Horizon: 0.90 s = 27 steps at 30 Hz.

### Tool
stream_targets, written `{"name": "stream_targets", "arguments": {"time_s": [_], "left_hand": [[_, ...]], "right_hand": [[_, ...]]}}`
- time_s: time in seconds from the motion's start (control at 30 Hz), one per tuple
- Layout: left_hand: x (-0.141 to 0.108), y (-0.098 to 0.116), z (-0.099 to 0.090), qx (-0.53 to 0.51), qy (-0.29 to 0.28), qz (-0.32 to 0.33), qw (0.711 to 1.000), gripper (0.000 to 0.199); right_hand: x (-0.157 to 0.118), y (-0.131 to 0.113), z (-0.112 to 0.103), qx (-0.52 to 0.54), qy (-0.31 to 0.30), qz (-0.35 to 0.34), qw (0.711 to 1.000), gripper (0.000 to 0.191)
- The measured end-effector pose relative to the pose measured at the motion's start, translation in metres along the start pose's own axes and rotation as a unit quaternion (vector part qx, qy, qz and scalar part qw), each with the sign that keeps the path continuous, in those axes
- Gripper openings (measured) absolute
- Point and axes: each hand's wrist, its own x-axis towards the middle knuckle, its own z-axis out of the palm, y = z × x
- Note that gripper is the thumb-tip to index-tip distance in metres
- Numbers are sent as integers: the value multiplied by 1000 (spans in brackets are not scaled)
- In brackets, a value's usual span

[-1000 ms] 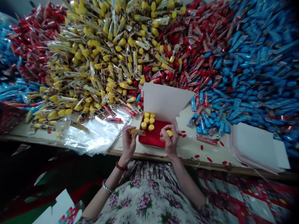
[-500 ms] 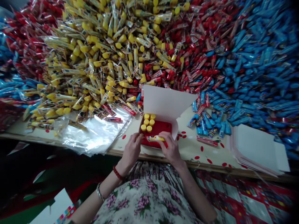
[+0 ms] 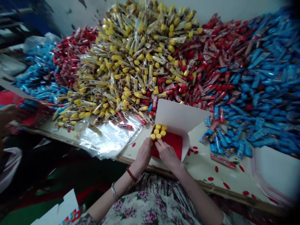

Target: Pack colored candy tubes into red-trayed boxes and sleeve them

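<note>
An open white box with its lid (image 3: 180, 114) raised stands before me, fitted with a red insert (image 3: 174, 144). Several yellow-capped tubes (image 3: 158, 136) stand upright in rows at its left side. My left hand (image 3: 143, 154) is closed at the box's front left corner, fingertips pinched on something mostly hidden. Against it, my right hand (image 3: 168, 157) reaches over the insert with fingers bent down. A bit of yellow, seemingly another tube's cap, shows between the fingertips; the rest is covered.
Piles of wrapped yellow (image 3: 117, 75), red (image 3: 211, 53) and blue tubes (image 3: 269, 81) cover the table's back. Clear plastic bags (image 3: 107, 137) lie left, flat white boxes (image 3: 276, 168) right. Red oval scraps (image 3: 210, 179) dot the tabletop. Another person's hand (image 3: 8, 115) is at far left.
My right hand has lowered the yellow-capped tube from lying level over the insert to the front left beside my left hand. The view has shifted, bringing another person's hand into sight.
</note>
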Motion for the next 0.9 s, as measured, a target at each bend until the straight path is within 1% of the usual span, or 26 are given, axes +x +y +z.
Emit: {"name": "stream_targets", "arguments": {"time_s": [0.03,0.1,0.13,0.17,0.2,0.23,0.27,0.3,0.33,0.37,0.4,0.43,0.47,0.5,0.53,0.57,0.63,0.67,0.7,0.73,0.8,0.87,0.9], "left_hand": [[-2,-1,0,-29,20,9,999,22],[-7,-7,-6,-64,57,31,996,28],[-8,-12,-14,-65,80,37,994,33],[-9,-20,-25,-58,113,35,991,38],[-9,-30,-41,-44,158,21,986,40],[-8,-44,-60,-22,215,-7,976,41],[-6,-60,-81,-1,289,-41,956,42],[-3,-77,-105,20,358,-89,929,43],[2,-96,-128,51,420,-138,896,47],[7,-115,-149,88,453,-179,869,56],[13,-132,-167,119,466,-210,851,65],[20,-146,-181,136,454,-232,850,70],[27,-158,-190,135,426,-252,859,74],[33,-166,-194,120,395,-263,872,74],[40,-172,-194,99,368,-265,885,72],[46,-174,-190,76,348,-257,898,70],[55,-175,-174,36,316,-213,924,67],[58,-174,-165,22,296,-186,937,68],[58,-172,-156,10,274,-167,947,69],[56,-171,-149,0,255,-159,954,70],[45,-170,-140,-7,232,-174,957,67],[24,-171,-139,6,213,-194,958,58],[12,-172,-139,22,184,-194,963,53]], "right_hand": [[0,1,3,5,3,-1,1000,27],[-3,5,11,13,27,-5,1000,23],[-6,8,15,15,49,-10,999,23],[-9,10,16,16,81,-16,996,24],[-12,11,16,19,120,-23,992,25],[-14,10,14,26,163,-30,986,27],[-14,8,9,38,206,-38,977,30],[-12,2,3,55,242,-45,968,31],[-6,-5,-4,78,268,-49,959,30],[4,-15,-10,106,281,-55,952,28],[18,-27,-16,139,280,-61,948,26],[36,-40,-19,175,260,-67,947,25],[58,-54,-20,205,233,-73,948,26],[83,-68,-19,222,195,-78,952,24],[109,-82,-16,230,156,-83,957,23],[136,-95,-12,231,117,-85,962,23],[185,-119,0,209,53,-93,972,32],[207,-129,6,185,33,-84,979,41],[225,-137,12,175,25,-73,981,51],[240,-143,17,169,17,-70,983,57],[261,-151,27,153,-7,-73,985,61],[272,-154,36,134,-31,-86,987,56],[273,-154,40,123,-38,-92,987,51]]}}
